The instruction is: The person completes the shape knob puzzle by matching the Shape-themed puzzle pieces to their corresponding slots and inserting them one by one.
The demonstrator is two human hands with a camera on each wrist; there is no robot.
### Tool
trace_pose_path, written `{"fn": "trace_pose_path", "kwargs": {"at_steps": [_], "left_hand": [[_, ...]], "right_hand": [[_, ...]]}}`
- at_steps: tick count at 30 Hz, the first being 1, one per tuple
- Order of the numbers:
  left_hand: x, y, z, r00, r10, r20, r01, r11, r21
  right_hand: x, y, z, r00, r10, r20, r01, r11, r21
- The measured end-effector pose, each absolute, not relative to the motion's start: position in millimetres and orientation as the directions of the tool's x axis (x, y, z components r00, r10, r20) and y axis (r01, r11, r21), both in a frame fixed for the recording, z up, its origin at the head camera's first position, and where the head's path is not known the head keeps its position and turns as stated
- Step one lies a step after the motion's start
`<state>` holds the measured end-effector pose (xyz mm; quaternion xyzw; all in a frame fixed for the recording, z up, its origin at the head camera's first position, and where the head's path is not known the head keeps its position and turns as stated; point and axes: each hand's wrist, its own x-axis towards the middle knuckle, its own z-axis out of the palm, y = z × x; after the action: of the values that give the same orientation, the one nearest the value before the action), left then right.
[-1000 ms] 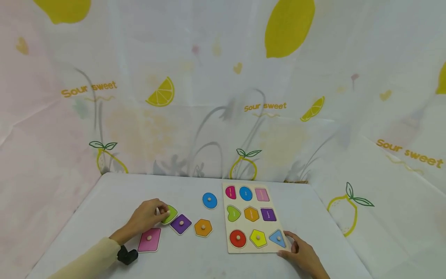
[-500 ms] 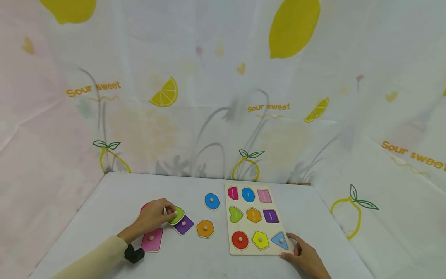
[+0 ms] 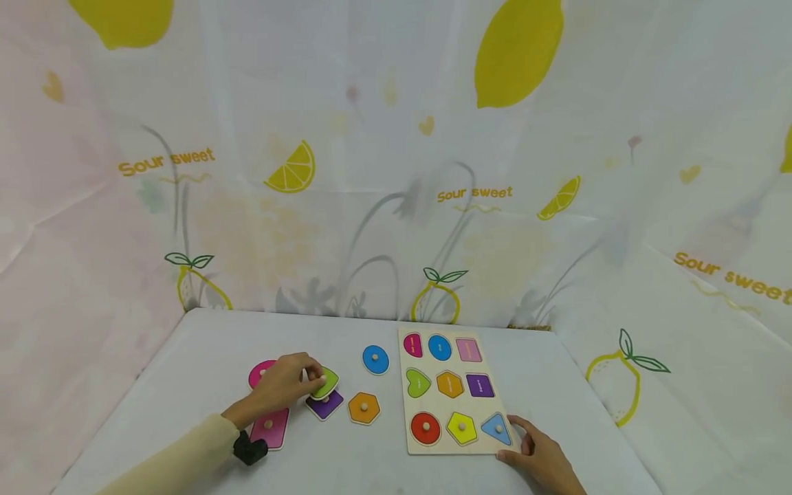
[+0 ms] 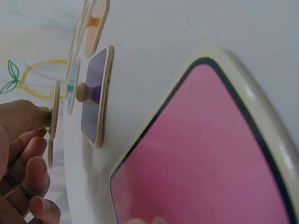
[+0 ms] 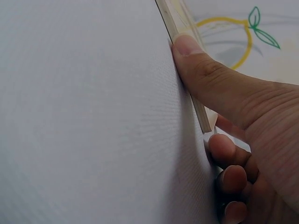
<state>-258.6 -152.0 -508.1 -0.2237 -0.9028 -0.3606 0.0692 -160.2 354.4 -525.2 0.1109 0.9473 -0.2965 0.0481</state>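
My left hand (image 3: 286,381) pinches the small knob of a green heart puzzle piece (image 3: 331,380), held off the table with its edge overlapping a purple square piece (image 3: 323,410). In the left wrist view, the heart is seen edge-on beside the fingertips, apart from the purple piece (image 4: 96,107). My right hand (image 3: 541,459) grips the near right corner of the wooden puzzle board (image 3: 430,403), its thumb along the edge in the right wrist view. Red circle (image 3: 421,434), yellow pentagon (image 3: 458,436) and blue triangle (image 3: 493,434) pieces with knobs sit in the board's front row.
On the white table (image 3: 346,460) lie a blue round piece (image 3: 374,366), an orange hexagon (image 3: 365,416), a pink piece (image 3: 276,435) under my left wrist and a crimson piece (image 3: 256,373) partly behind the left hand. A lemon-print cloth (image 3: 346,227) hangs behind.
My left hand has lifted the green heart and carried it to the right, over the purple square, uncovering the crimson piece. The right hand stays at the board's corner.
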Motion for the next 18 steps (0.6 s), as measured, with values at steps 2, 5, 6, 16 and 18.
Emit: {"fn": "trace_pose_path", "kwargs": {"at_steps": [2,5,6,16,18], "left_hand": [[-259,-149,-508,-0.894,0.35,0.28,0.447,0.643,0.622],[-260,-145,-508,-0.895,0.353,0.273,0.444,0.646,0.621],[-260,-143,-508,-0.898,0.352,0.265,0.438,0.649,0.622],[-263,-128,-505,-0.881,0.391,0.266,0.469,0.647,0.601],[-263,-125,-504,-0.881,0.392,0.265,0.469,0.647,0.601]], "right_hand": [[-160,355,-525,-0.973,0.178,-0.149,0.231,0.802,-0.551],[-160,355,-525,-0.975,0.176,-0.139,0.223,0.807,-0.547],[-160,355,-525,-0.974,0.177,-0.139,0.224,0.807,-0.546],[-159,354,-525,-0.968,0.191,-0.163,0.25,0.801,-0.544],[-160,354,-526,-0.969,0.189,-0.161,0.247,0.8,-0.547]]}}
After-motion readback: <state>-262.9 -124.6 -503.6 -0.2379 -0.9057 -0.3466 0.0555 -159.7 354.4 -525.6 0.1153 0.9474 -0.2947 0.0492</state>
